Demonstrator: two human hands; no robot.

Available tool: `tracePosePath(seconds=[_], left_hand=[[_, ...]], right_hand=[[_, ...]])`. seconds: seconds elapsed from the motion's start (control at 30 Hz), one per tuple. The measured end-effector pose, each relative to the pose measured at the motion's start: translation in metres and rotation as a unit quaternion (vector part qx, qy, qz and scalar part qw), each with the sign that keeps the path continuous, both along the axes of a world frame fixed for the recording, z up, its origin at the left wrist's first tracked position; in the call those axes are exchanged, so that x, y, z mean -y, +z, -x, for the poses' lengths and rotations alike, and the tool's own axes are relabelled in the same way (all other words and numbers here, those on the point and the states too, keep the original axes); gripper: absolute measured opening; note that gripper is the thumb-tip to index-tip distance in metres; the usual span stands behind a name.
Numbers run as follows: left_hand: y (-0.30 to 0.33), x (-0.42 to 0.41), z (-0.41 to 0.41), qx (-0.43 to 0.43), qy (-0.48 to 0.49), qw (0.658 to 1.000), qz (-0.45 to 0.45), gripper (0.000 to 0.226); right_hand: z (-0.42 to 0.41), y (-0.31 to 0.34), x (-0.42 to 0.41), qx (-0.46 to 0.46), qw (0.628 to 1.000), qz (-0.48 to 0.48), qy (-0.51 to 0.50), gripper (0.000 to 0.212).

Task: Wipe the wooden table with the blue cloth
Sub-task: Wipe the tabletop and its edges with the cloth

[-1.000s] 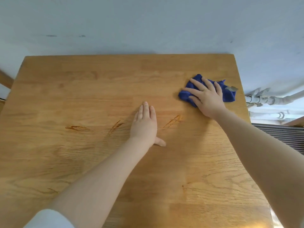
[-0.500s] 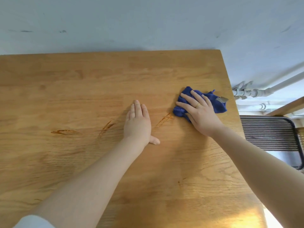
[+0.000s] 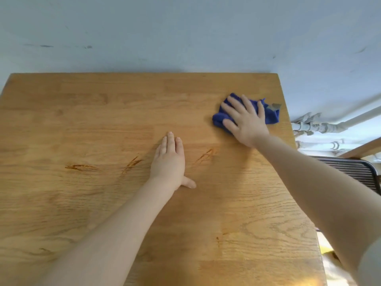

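While the left hand (image 3: 168, 159) lies flat with straight fingers on the wooden table (image 3: 82, 203), bracing between two brown streaks, the right hand (image 3: 245, 120) presses the blue cloth (image 3: 272, 116) with spread fingers near the far right corner — farther back than half a second ago. The stroke has swung away, so the streaks remain unwiped, I judge. The palm hides most of the cloth — its grey tag juts out.

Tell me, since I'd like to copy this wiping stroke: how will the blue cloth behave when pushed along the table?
The blue cloth lies bunched in soft folds under the right hand, so it is probably floppy and light. Pushed flat-handed, it will likely slide easily on the smooth wooden table, though loose edges may crumple or trail.
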State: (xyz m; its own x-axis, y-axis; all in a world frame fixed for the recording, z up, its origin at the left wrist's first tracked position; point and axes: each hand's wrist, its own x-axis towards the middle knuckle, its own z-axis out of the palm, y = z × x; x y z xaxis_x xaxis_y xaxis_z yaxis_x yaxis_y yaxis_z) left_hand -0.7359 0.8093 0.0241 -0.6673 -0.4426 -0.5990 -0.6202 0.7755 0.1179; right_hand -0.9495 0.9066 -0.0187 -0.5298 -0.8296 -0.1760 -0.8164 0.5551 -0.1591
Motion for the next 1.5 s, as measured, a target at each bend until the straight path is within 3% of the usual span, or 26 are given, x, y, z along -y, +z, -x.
tracePosePath(seconds=[0.1,0.23,0.37,0.6,0.73,0.93,1.17,1.3,1.5], left_hand=[[0.006,-0.001,0.001,0.013,0.008,1.000,0.017,0.132],[0.016,-0.009,0.021,0.019,0.027,0.999,0.043,0.129],[0.010,-0.026,0.043,-0.051,0.019,0.998,0.031,0.128],[-0.006,-0.051,0.060,-0.077,0.033,0.995,0.059,0.136],[0.001,-0.068,0.080,-0.077,0.008,0.994,0.081,0.137],[-0.004,-0.070,0.101,-0.041,-0.030,0.997,0.056,0.132],[-0.010,-0.064,0.102,-0.044,-0.023,0.998,0.040,0.138],[-0.004,-0.070,0.101,-0.042,-0.014,0.998,0.039,0.137],[0.003,-0.072,0.103,-0.037,-0.008,0.998,0.045,0.134]], right_hand=[[-0.030,0.006,-0.043,0.009,0.997,-0.013,0.081,0.067],[-0.017,0.001,-0.048,-0.001,0.991,-0.019,0.136,0.060],[0.042,-0.007,0.000,-0.020,0.996,0.027,0.087,0.051],[0.106,-0.017,0.045,-0.007,0.999,0.052,0.010,0.045],[0.065,-0.011,-0.014,-0.006,0.994,0.067,0.083,0.058],[0.070,-0.014,-0.055,-0.014,0.977,0.062,0.205,0.056],[0.161,-0.018,0.006,-0.011,0.994,0.068,0.085,0.058],[0.140,-0.018,-0.022,-0.014,0.990,0.092,0.102,0.060],[0.064,-0.008,-0.108,0.061,0.977,0.085,0.185,0.054]])
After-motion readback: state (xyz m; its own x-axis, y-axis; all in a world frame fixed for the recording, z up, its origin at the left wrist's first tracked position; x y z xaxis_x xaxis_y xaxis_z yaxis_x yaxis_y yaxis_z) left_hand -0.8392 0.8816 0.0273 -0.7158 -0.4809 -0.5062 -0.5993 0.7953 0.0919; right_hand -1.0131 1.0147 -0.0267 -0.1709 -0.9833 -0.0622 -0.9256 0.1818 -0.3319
